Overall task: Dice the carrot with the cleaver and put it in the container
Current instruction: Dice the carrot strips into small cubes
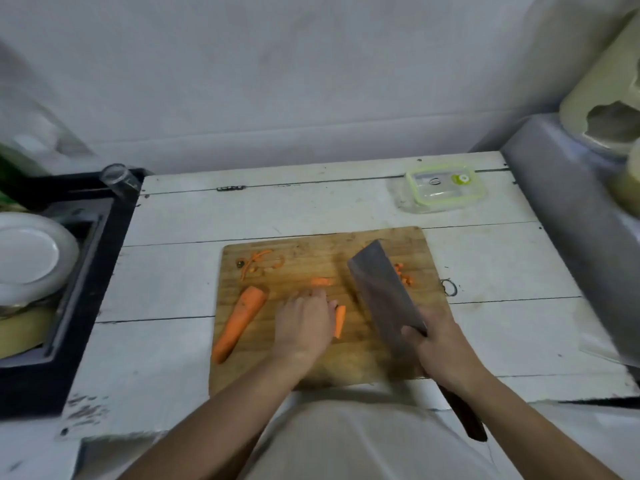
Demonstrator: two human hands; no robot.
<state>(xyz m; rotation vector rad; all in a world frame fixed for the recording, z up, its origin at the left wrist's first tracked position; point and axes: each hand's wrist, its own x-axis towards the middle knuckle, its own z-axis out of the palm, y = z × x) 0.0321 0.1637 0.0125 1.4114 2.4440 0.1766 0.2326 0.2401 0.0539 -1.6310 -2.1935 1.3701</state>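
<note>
Head view: right hand w/ cleaver gripped, left hand flat on carrot strip, board.

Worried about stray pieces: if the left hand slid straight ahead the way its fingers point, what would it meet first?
Probably the small carrot piece lying just beyond the left hand on the cutting board; depth is uncertain.

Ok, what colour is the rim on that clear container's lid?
Lime green, on the clear plastic container at the white table's far right; the head view, the only one, shows it.
</note>
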